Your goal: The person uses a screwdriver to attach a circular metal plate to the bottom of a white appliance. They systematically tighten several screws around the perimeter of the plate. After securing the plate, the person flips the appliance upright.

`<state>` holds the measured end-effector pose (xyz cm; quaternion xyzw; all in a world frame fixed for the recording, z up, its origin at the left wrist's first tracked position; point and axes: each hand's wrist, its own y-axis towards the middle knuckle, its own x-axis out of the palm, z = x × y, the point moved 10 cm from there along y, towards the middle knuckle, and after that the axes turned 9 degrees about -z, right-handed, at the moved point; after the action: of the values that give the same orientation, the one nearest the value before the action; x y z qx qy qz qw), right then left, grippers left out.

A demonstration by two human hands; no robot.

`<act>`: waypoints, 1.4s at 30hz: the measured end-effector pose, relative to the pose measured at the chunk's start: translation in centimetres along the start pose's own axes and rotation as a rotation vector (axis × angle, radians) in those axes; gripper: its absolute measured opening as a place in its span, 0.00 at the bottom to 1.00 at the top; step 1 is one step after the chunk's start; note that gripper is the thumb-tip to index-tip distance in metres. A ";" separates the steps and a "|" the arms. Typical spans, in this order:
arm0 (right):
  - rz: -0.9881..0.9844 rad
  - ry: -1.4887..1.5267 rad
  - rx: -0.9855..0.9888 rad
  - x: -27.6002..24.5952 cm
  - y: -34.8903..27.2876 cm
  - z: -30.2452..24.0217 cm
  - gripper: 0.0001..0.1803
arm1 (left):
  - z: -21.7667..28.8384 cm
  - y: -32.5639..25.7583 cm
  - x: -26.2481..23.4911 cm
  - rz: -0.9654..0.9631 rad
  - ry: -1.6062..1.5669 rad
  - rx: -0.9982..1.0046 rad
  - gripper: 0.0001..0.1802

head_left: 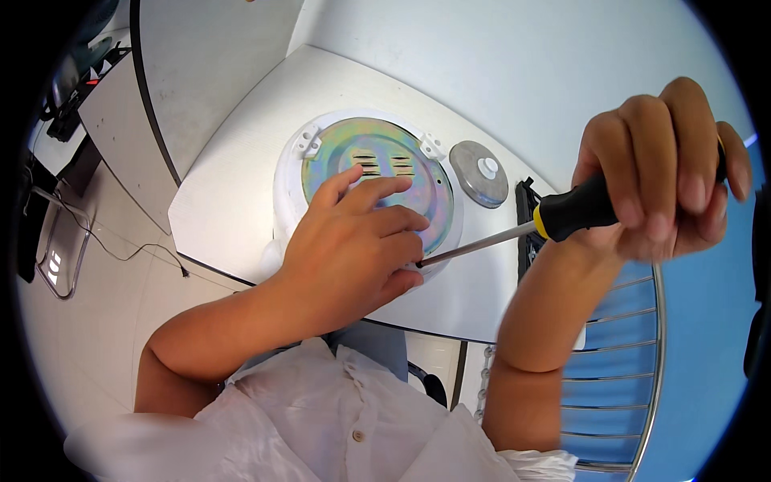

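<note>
A white round appliance (283, 181) lies upside down on a white table (241, 145), its iridescent metal base plate (341, 153) with vent slots facing up. My left hand (353, 245) rests flat on the near side of that plate, fingers spread. My right hand (662, 173) grips the black and yellow handle of a screwdriver (514, 233). The steel shaft slants down to the left, and its tip meets the appliance's rim right under my left fingertips.
A small grey metal disc with a white centre (479, 173) lies on the table beside the appliance. A black object (526, 209) sits at the table's right edge. A wire rack (618, 353) stands lower right. A cable (120, 253) trails on the floor at left.
</note>
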<state>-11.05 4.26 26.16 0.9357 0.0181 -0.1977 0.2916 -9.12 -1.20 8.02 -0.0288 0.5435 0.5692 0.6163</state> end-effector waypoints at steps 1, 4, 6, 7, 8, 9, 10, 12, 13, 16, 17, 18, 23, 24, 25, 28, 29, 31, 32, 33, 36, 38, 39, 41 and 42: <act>0.166 -0.160 -0.044 -0.1 -0.2 -0.5 0.07 | 0.0 0.0 -0.1 0.001 0.002 0.001 0.12; 0.696 -0.817 -0.038 1.5 -3.4 -3.5 0.11 | 0.1 -0.1 -0.1 -0.008 0.012 -0.008 0.13; 0.738 -0.927 0.002 2.3 -4.4 -3.8 0.17 | 0.1 -0.1 -0.1 -0.017 0.003 -0.009 0.13; 0.693 -0.903 0.014 2.3 -4.6 -3.5 0.21 | 0.1 -0.1 -0.1 -0.013 0.001 -0.003 0.13; 0.644 -0.872 0.045 1.7 -4.6 -3.3 0.25 | 0.2 -0.1 -0.2 -0.007 0.000 0.002 0.13; 0.528 -0.784 0.095 0.7 -4.1 -2.6 0.29 | 0.2 -0.2 -0.2 0.003 0.002 0.005 0.13; 0.416 -0.708 0.157 -0.1 -3.7 -1.9 0.34 | 0.1 -0.2 -0.2 0.005 -0.010 0.006 0.12; 0.269 -0.711 0.285 -1.3 -3.3 -1.7 0.39 | 0.0 -0.2 -0.2 0.009 -0.025 0.005 0.12; 0.225 -0.753 0.338 -1.7 -3.2 -1.8 0.40 | 0.0 -0.3 -0.2 0.009 -0.028 0.005 0.12; 0.118 -1.023 0.493 -1.8 -2.4 -2.5 0.38 | 0.0 -0.3 -0.1 0.006 -0.023 0.002 0.12; 0.094 -1.083 0.510 -1.4 -2.0 -2.7 0.36 | 0.0 -0.2 -0.1 0.005 -0.019 0.000 0.12; 0.071 -1.142 0.528 -1.4 -1.7 -2.6 0.35 | 0.0 -0.2 -0.1 0.004 -0.016 -0.001 0.12; 0.427 -1.444 0.729 -3.7 -2.6 -3.0 0.21 | 0.2 -0.2 -0.3 0.023 0.015 0.009 0.11; 0.380 -1.366 0.626 -3.1 -2.2 -2.5 0.24 | 0.3 -0.2 -0.3 0.028 0.028 0.013 0.11; 0.333 -1.286 0.523 -2.5 -1.9 -2.2 0.27 | 0.3 -0.2 -0.3 0.027 0.023 0.014 0.11; 0.341 -0.914 0.251 -0.9 -1.2 -1.7 0.35 | 0.2 -0.2 -0.2 0.012 0.012 0.008 0.11; 0.191 -0.689 0.203 -0.3 -0.8 -1.1 0.37 | 0.1 -0.2 -0.1 0.000 0.005 0.002 0.11; -0.047 -0.280 0.165 0.9 -0.6 -0.6 0.42 | 0.1 -0.1 0.0 -0.019 -0.005 -0.004 0.12; -0.071 -0.348 0.191 0.7 -0.6 -0.8 0.40 | 0.0 -0.1 0.0 -0.026 -0.007 -0.006 0.12; -0.096 -0.415 0.216 0.9 -0.6 -0.8 0.37 | 0.0 -0.1 0.0 -0.033 -0.005 -0.009 0.12; 0.305 -1.005 0.502 -3.3 -3.1 -2.2 0.24 | 0.0 -0.1 0.0 -0.043 -0.013 -0.020 0.12; 0.612 -1.465 0.843 -5.2 -6.3 -4.3 0.20 | 0.0 -0.1 0.0 -0.039 -0.003 -0.026 0.12; 0.592 -1.483 0.565 -3.6 -5.4 -5.0 0.18 | 0.0 -0.1 0.0 -0.041 0.007 -0.024 0.12; 0.555 -1.509 0.493 -1.7 -4.8 -4.9 0.19 | 0.0 0.0 0.2 -0.052 0.006 -0.025 0.12; 0.533 -1.441 0.458 -1.0 -4.2 -4.5 0.21 | 0.1 0.0 0.2 -0.060 0.008 -0.025 0.12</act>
<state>-10.98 10.30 27.61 0.5873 -0.4400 -0.6757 0.0696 -9.15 -1.02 7.90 -0.0550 0.5376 0.5570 0.6306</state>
